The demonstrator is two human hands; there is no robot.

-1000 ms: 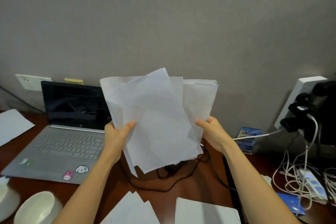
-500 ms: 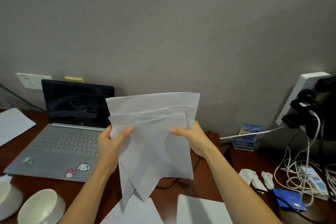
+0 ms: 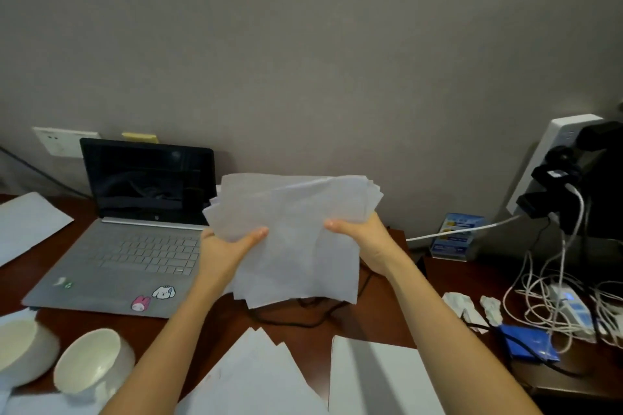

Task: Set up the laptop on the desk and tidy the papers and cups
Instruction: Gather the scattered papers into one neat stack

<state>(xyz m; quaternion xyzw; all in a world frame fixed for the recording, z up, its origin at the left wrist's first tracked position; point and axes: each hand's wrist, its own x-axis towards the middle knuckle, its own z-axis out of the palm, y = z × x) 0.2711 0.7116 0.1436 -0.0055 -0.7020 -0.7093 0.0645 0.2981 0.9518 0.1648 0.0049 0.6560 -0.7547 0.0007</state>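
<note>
Place: I read this as an office desk.
Evidence: open laptop [image 3: 135, 229] at left, loose papers [image 3: 256, 377] below, power strip [image 3: 573, 308] with cables [image 3: 532, 293] at right.

One head-worn camera is looking forward and down from close above the desk [image 3: 387, 246], facing the grey wall [image 3: 337, 61].

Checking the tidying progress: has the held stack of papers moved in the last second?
Yes. The stack of papers has come down: its top edge, earlier above the laptop screen's top, now sits below it.
</note>
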